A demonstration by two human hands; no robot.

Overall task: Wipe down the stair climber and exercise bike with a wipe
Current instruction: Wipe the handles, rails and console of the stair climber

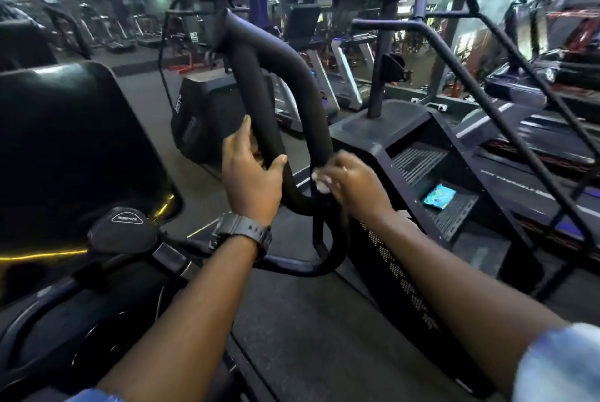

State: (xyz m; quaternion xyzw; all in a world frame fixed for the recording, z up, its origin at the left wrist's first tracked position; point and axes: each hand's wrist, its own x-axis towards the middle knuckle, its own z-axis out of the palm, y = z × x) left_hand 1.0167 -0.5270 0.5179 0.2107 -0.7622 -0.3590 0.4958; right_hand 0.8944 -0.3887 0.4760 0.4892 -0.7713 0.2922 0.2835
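Right at the centre we hold one white wipe (pixel 319 181), bunched in our right hand (pixel 352 185), whose fingers curl round it and press it against the black padded handlebar loop (pixel 293 83) of the exercise bike (pixel 107 271). Our left hand (pixel 251 174) grips the other limb of that same loop, thumb on one side and fingers wrapped behind. The two hands sit near each other, apart, each on its own limb of the bar. We count two bare forearms, one dark wristwatch (pixel 246 232) on the left wrist, one ring on a right finger, and two pale blue sleeve edges low in the frame.

Left of the bar stands the bike's single large black seat back (pixel 74 148), and below it a small rounded cap (pixel 125 226) bearing a badge whose lettering is too small for us to read.

Just to the right stands the stair climber (pixel 454 174), with black ribbed steps, side rails and one console on a post. One blue wipe packet (pixel 440 196) lies on a step; its print is blurred. White lettering runs along the climber's side rail, unreadable to us.

Beyond, rows of treadmills (pixel 344 76) fill the dim gym floor.
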